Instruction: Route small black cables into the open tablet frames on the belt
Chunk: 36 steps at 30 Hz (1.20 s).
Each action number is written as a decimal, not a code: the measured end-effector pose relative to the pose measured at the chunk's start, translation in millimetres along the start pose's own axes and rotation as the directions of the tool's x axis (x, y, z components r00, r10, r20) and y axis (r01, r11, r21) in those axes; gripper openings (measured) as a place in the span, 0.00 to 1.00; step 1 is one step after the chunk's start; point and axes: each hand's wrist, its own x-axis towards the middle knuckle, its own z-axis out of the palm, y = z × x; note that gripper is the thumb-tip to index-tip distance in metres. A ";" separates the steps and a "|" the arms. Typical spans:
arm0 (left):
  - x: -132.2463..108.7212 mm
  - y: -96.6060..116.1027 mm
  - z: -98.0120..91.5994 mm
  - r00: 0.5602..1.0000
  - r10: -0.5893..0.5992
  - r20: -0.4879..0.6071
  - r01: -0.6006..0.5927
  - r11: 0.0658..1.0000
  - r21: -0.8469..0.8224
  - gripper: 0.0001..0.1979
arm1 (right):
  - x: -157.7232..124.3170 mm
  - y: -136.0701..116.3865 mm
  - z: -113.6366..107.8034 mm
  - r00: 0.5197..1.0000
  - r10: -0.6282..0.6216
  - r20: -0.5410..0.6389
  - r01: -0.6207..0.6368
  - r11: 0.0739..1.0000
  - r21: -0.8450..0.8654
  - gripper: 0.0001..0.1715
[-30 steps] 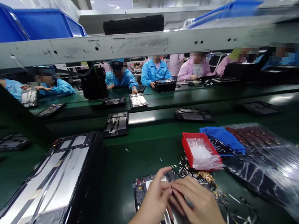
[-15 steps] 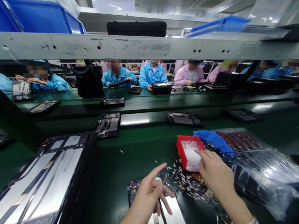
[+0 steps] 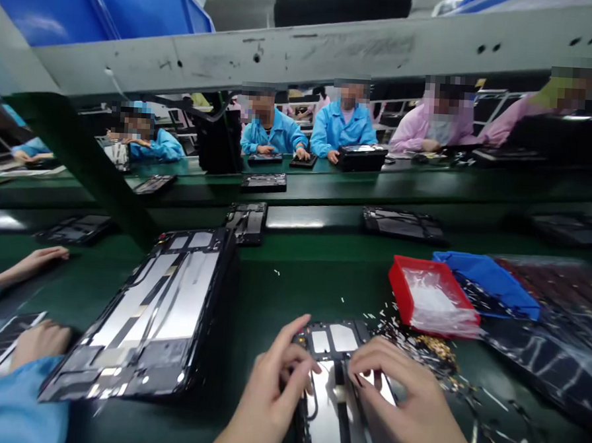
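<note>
An opened tablet (image 3: 323, 411) lies in front of me, its back off, showing silver plates and a dark ribbon cable. My left hand (image 3: 274, 389) is at its left edge, the index finger stretched up and the other fingers loosely bent, with nothing visible held. Over the tablet's right side, my right hand (image 3: 406, 392) has thumb and forefinger brought together. Whatever is pinched there is too small to make out. To the right of the tablet stands a red bin (image 3: 399, 293) with a plastic bag of small white pieces (image 3: 431, 291).
A stack of opened tablets (image 3: 173, 294) stands to my left, beside a co-worker's hands (image 3: 44, 344). A blue bin (image 3: 515, 286) and bagged parts (image 3: 542, 353) are on the right. Small scraps (image 3: 433, 351) litter the bench. More tablets (image 3: 402, 224) lie on the belt beyond.
My right hand has moved from the red bin to the tablet, its thumb and forefinger now together. My left hand's spread fingers have bent in. The view has turned left, revealing a co-worker's hands.
</note>
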 end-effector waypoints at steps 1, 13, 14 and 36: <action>-13.6 -10.3 -7.9 0.993 0.074 -0.089 -0.061 0.989 0.138 0.25 | -0.6 -0.6 3.8 0.985 0.145 0.089 -0.153 0.985 0.086 0.09; -65.2 -82.9 -26.6 0.713 0.628 0.312 -0.540 0.209 0.815 0.18 | -15.0 26.9 62.5 0.708 0.569 0.418 -0.683 0.703 0.200 0.08; -64.4 -80.7 -26.4 0.712 0.619 0.332 -0.544 0.188 0.818 0.17 | -13.6 26.5 62.4 0.705 0.572 0.419 -0.681 0.710 0.177 0.08; -49.4 -77.8 4.1 0.563 0.812 0.153 -0.380 0.090 0.921 0.21 | 6.7 26.9 51.0 0.662 0.610 0.436 -0.626 0.770 -0.128 0.07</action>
